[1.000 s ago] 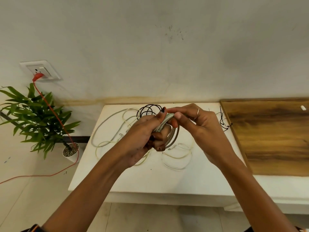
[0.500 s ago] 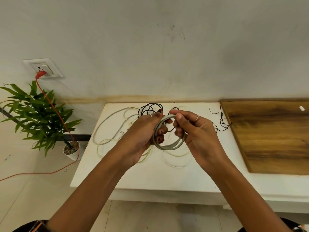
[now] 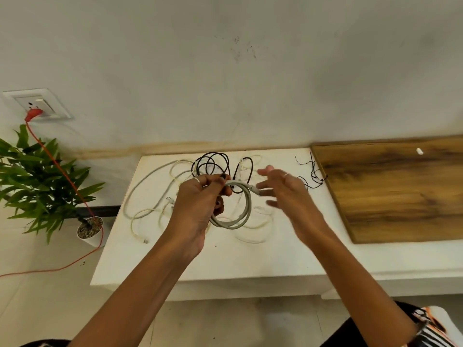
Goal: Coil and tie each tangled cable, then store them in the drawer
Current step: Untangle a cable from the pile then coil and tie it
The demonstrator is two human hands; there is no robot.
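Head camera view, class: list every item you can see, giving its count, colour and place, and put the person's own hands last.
grey cable coil: one, grey, held above the white table
white cables: several, white, loose on the table's left half
black cable: one, black, looped at the table's back
thin black wire: one, black, beside the wooden board
white table: one, white, centre
wooden board: one, brown, right
potted plant: one, green, left
red cord: one, red, plugged into the wall socket
left hand: grip on the coil
right hand: fingers spread, beside the coil's end
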